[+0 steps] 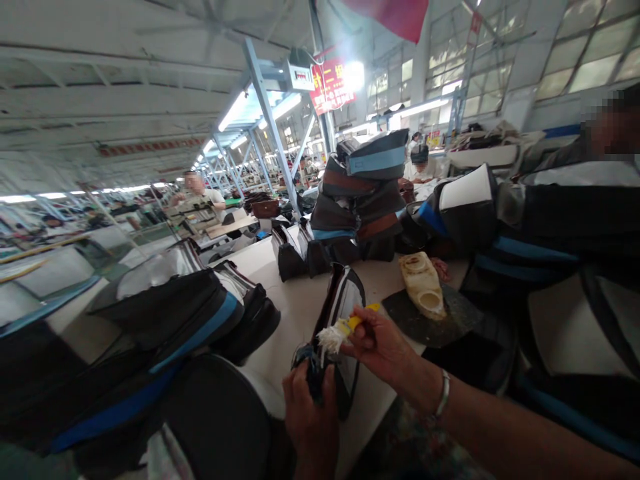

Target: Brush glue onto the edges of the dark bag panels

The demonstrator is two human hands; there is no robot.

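Note:
In the middle of the table stands a dark bag piece (351,293) with a pale lining and an open top edge. My left hand (313,407) is closed around dark material at its near end; the bunched part (316,375) shows between thumb and fingers. My right hand (377,347) pinches the yellow handle of a brush (332,338). The brush's whitish, frayed bristles hang over the near end of the bag piece, close above my left hand. Whether the bristles touch the material, I cannot tell.
A stained, cut-open plastic container (423,285) lies on a dark sheet (460,320) at the right of the pale table (265,340). Stacked bag pieces (363,200) rise behind; more piles (165,313) crowd the left and right sides. Co-workers sit farther back.

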